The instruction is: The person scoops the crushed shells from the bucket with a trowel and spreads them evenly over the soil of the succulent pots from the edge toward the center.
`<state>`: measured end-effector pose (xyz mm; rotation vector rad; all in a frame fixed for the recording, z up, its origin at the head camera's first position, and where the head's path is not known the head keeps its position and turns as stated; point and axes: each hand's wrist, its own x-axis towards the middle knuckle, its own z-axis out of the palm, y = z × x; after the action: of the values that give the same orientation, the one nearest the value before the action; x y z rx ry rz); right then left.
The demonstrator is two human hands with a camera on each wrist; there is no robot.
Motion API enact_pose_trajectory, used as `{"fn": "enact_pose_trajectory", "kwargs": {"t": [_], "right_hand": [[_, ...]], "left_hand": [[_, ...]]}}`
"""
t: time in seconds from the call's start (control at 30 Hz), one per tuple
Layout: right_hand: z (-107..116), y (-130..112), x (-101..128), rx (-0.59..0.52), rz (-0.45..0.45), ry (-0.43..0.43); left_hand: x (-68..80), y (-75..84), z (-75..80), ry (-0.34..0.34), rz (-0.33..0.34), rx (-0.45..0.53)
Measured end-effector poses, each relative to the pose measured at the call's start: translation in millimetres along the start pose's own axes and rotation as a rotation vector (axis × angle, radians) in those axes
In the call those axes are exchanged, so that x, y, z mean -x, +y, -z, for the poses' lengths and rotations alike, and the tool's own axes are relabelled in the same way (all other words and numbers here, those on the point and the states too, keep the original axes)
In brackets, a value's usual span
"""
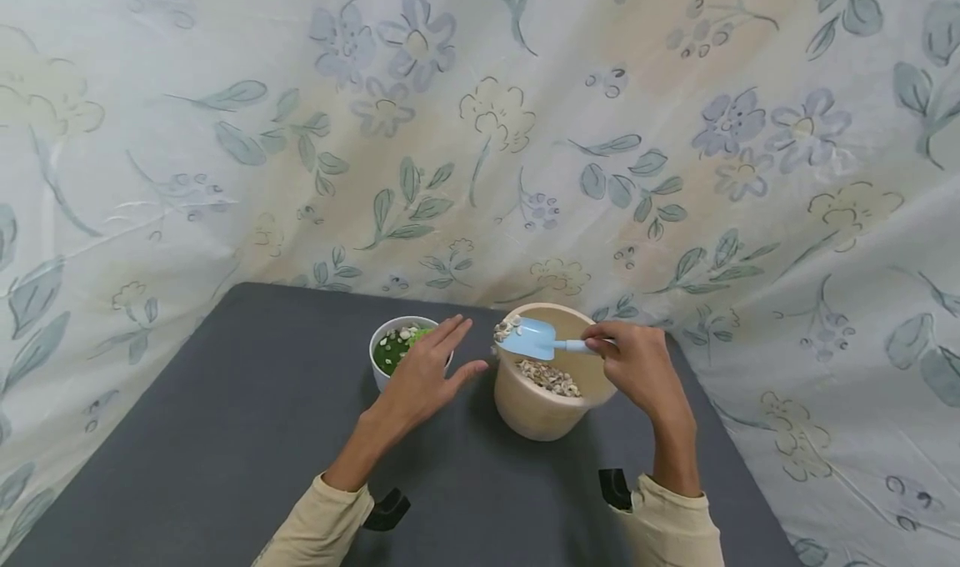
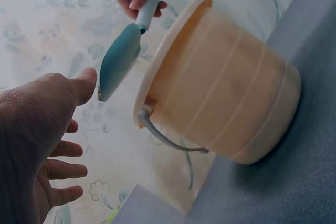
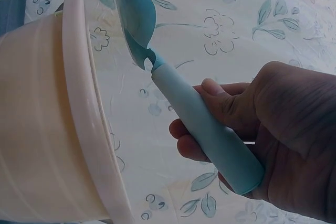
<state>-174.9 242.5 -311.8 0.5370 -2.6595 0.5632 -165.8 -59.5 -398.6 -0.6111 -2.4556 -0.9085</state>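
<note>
My right hand grips the pale blue handle of a small hand trowel, held level over the beige bucket. Small pale pebble-like pieces sit at the trowel's tip, and more of these pieces lie inside the bucket. The right wrist view shows fingers and thumb wrapped round the trowel handle. My left hand is held out with straight fingers and nothing in it, between bucket and white bowl. It hides part of the bowl, which holds something green with white bits.
Both containers stand toward the back of a dark grey table. A floral cloth hangs behind and around it. The bucket's grey carrying handle hangs down its side in the left wrist view.
</note>
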Motion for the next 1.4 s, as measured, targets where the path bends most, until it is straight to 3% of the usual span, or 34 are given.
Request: {"fn": "enact_pose_trajectory", "kwargs": {"t": [0.2, 0.83, 1.4], "right_hand": [[-4.0, -4.4, -1.8, -0.015, -0.014, -0.001], [-31.7, -21.0, -24.4, -0.092, 0.053, -0.023], [-50.2, -38.2, -48.7, -0.100, 0.106, -0.030]], "left_hand": [[0.9, -3.5, 2.3, 0.009, -0.003, 0.007], [20.2, -19.2, 17.8, 0.029, 0.136, -0.038], [32.2, -27.3, 24.3, 0.089, 0.192, -0.095]]}}
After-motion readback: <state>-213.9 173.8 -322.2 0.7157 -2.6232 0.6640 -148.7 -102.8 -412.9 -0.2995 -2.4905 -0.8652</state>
